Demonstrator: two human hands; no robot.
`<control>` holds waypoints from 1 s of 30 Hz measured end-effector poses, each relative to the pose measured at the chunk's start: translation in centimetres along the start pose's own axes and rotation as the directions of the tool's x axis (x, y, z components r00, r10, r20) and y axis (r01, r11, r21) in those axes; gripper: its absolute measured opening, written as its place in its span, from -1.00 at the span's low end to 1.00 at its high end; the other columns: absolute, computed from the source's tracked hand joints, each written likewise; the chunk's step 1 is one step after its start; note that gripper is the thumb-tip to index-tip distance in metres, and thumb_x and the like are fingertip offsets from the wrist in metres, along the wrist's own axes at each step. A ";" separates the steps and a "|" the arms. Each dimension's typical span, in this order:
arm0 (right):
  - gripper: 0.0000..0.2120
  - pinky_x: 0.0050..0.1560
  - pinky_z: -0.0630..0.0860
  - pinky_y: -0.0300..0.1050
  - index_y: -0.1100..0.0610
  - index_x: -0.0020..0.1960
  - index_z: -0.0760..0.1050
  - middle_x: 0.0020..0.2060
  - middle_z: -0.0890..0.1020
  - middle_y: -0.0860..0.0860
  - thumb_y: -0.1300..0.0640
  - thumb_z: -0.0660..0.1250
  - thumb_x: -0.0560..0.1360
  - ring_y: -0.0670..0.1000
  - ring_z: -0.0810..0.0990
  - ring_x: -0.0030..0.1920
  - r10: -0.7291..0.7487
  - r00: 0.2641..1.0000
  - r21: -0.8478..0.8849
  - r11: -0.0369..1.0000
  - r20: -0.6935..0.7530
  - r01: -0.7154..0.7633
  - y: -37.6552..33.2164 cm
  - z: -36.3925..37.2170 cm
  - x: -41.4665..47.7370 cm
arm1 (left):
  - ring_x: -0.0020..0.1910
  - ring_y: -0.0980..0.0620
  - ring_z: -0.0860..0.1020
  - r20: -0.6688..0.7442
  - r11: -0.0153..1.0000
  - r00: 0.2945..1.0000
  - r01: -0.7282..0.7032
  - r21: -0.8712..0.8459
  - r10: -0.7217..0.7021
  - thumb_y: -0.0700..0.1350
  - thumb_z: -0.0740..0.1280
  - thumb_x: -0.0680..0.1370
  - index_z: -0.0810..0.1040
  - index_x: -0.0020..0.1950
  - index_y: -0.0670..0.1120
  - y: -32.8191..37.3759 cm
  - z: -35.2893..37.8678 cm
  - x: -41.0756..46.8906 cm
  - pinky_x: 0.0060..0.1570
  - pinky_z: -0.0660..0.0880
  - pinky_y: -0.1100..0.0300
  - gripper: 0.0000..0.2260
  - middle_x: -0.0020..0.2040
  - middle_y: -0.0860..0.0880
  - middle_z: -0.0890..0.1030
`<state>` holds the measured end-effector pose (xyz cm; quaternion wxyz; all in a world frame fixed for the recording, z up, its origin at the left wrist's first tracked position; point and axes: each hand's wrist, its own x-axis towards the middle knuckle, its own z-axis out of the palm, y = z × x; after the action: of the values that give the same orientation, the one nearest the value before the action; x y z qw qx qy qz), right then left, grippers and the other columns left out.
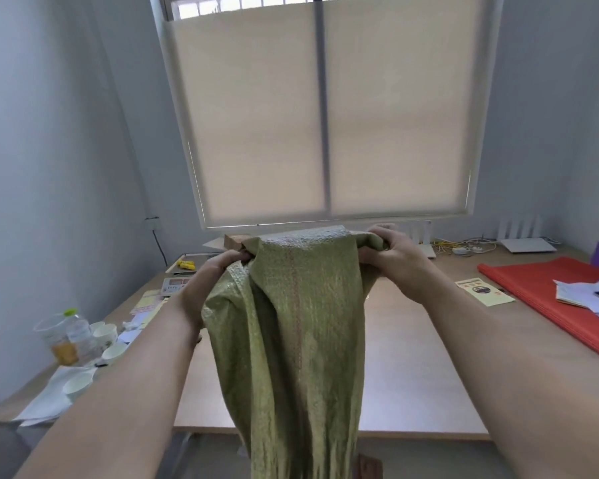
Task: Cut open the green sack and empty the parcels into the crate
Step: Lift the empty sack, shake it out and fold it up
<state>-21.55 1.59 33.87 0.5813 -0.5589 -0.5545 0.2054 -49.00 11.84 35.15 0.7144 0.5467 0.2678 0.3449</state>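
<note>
Both your forearms reach out over the long wooden table [412, 357], holding the green sack [291, 323] up by its top edge so its long axis hangs straight down, limp, its lower end out of frame. Your left hand [218, 267] is clenched on the sack's left corner and your right hand [391, 252] on the right, equally near. No crate or parcels show, so judge the shake-out as straight down below your grip.
</note>
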 end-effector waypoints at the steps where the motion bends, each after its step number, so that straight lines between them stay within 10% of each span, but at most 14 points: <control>1: -0.80 -0.02 0.45 0.03 0.11 -0.14 0.63 -0.11 0.60 0.06 0.10 0.47 0.25 0.05 0.56 -0.11 0.033 0.999 0.119 0.992 0.013 -0.034 0.1 0.0 0.0 | -0.38 -0.04 0.65 0.012 0.998 0.998 0.062 0.021 -0.063 -0.12 0.17 0.60 0.69 -0.29 -0.20 -0.4 -0.2 0.0 -0.27 0.60 0.19 -0.61 -0.36 -0.12 0.67; 7: -0.91 -0.26 0.39 -0.11 0.09 -0.17 0.62 -0.33 0.60 0.02 0.20 0.33 0.40 0.02 0.52 -0.27 0.147 0.976 0.211 0.971 -0.160 -0.112 -0.1 0.6 0.5 | -0.09 -0.10 0.70 0.011 0.998 1.000 0.011 -0.056 -0.010 0.11 0.42 0.40 0.73 -0.01 -0.07 -0.1 -0.3 -0.8 -0.06 0.63 0.03 -0.68 0.01 -0.15 0.69; 11: -0.82 -0.13 0.47 -0.05 0.08 -0.05 0.48 -0.25 0.59 0.00 0.06 0.40 0.41 0.07 0.55 -0.16 0.115 0.921 -0.044 0.989 -0.373 -0.141 -0.7 0.7 1.0 | 0.35 -0.13 0.45 0.135 0.972 0.981 -0.162 0.173 0.140 0.17 0.67 0.00 0.25 0.40 0.38 0.1 -0.2 -0.9 0.19 0.51 -0.11 0.04 0.44 0.06 0.28; 15: -0.71 -0.19 0.25 -0.17 0.11 0.11 0.31 -0.25 0.40 -0.05 0.12 0.38 0.50 0.00 0.43 -0.24 0.102 0.890 -0.197 0.958 -0.445 -0.208 -1.8 0.6 1.0 | 0.08 0.34 0.52 0.098 0.805 0.966 -0.254 0.535 0.240 -0.24 0.58 0.30 0.15 0.49 0.27 0.0 2.1 -1.1 -0.09 0.53 0.40 -0.05 0.24 0.14 0.35; 19: -0.60 -0.13 0.49 0.00 0.07 0.17 0.28 -0.04 0.53 0.10 0.17 0.41 0.45 0.07 0.54 -0.13 0.279 0.880 0.072 0.959 -0.385 -0.273 -2.2 -0.1 1.2 | -0.05 -0.04 0.61 0.009 0.846 0.959 -0.254 0.470 0.283 -0.47 0.30 0.48 0.54 0.26 -0.15 -0.4 2.1 -0.5 -0.16 0.61 0.25 -0.60 -0.01 -0.11 0.62; 23: -0.24 0.12 0.59 0.13 -0.05 0.40 0.25 0.20 0.53 0.09 0.02 0.58 0.33 0.15 0.62 0.09 0.308 0.940 0.350 0.905 -0.150 -0.241 -2.2 -1.0 0.6 | -0.39 0.01 0.53 -0.170 0.961 0.975 -0.099 0.257 0.145 -0.38 0.22 0.54 0.64 -0.09 -0.09 -0.6 1.5 0.4 -0.38 0.51 0.22 -0.74 -0.28 -0.12 0.60; 30: 0.09 0.37 0.13 -0.17 -0.39 0.49 0.04 0.46 0.12 -0.32 -0.23 0.56 0.10 -0.28 0.11 0.44 -0.037 0.961 -0.185 0.979 0.274 0.091 -2.4 -1.6 -1.9 | -0.56 -0.01 0.56 -0.300 0.978 0.954 0.046 0.203 0.017 -0.17 0.25 0.55 0.57 -0.22 -0.08 -0.2 1.6 0.8 -0.51 0.49 0.27 -0.83 -0.47 -0.07 0.60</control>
<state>-21.59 -1.42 35.55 0.4493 -0.5619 -0.6636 0.2050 -47.26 11.48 35.41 0.6070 0.5577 0.4115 0.3888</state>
